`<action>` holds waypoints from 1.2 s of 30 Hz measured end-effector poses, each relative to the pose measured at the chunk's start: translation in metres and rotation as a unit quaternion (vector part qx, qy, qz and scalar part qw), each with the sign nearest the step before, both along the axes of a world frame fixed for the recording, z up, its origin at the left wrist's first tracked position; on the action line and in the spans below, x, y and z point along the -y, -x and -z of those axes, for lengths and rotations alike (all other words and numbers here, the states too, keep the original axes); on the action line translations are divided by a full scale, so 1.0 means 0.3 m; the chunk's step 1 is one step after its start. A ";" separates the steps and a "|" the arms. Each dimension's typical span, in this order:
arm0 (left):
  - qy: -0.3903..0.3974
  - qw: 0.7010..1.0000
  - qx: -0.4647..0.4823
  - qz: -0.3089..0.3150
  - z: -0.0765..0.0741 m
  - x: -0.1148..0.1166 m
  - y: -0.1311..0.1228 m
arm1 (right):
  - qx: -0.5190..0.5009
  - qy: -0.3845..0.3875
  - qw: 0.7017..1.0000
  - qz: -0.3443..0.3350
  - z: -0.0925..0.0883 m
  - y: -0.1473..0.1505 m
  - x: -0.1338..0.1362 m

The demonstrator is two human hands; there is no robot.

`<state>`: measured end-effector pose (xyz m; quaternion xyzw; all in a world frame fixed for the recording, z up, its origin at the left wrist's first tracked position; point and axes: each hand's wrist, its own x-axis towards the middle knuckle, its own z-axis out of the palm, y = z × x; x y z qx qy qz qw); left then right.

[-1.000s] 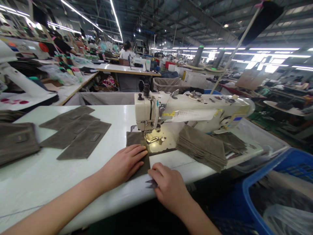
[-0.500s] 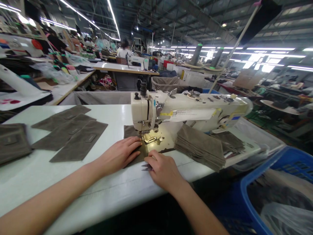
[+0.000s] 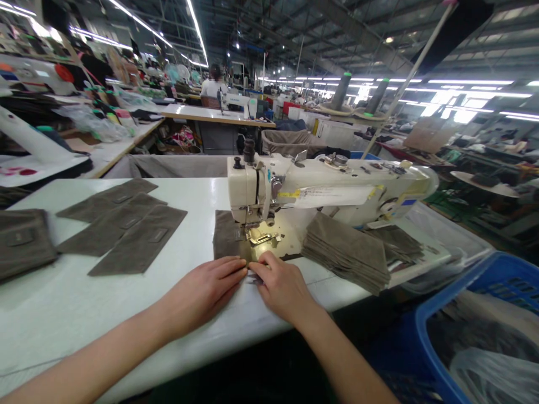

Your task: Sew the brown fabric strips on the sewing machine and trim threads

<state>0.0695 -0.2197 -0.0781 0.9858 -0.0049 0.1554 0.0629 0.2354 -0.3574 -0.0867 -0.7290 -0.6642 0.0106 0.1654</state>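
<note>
A dark grey-brown fabric piece (image 3: 227,238) lies partly under the needle area of a white sewing machine (image 3: 337,182). My left hand (image 3: 210,289) presses on the near edge of this piece, its fingers close together. Touching or nearly touching those fingertips, my right hand (image 3: 282,286) is closed at the piece's near right corner. Small dark scissors (image 3: 254,279) stick out from under its curled fingers. To the left, several flat fabric pieces with small tabs (image 3: 138,238) overlap on the pale table (image 3: 177,325).
A stack of fabric pieces (image 3: 345,252) sits right of the needle, under the machine arm. At the far left lies another fabric pile (image 3: 25,244). A blue basket (image 3: 425,342) with plastic bags stands at the lower right. Beyond, a person in white (image 3: 213,87) sits.
My left hand has moved back toward the table's front edge and off the middle of the fabric, showing more of it. My right hand has shifted slightly, now close to the left fingertips.
</note>
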 end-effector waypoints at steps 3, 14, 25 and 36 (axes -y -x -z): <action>0.007 1.000 0.000 -0.003 -0.003 -0.005 -0.001 | 0.001 0.005 1.000 0.003 -0.004 0.000 0.000; -0.007 0.999 -0.028 -0.019 -0.003 -0.056 -0.042 | 0.028 0.018 0.999 0.013 -0.020 -0.015 -0.053; 0.010 0.999 -0.023 -0.020 -0.024 -0.127 -0.091 | 0.036 0.027 0.999 0.029 -0.043 -0.035 -0.115; -0.004 0.999 -0.011 -0.030 -0.024 -0.166 -0.118 | 0.037 0.029 0.997 0.068 -0.021 -0.001 -0.048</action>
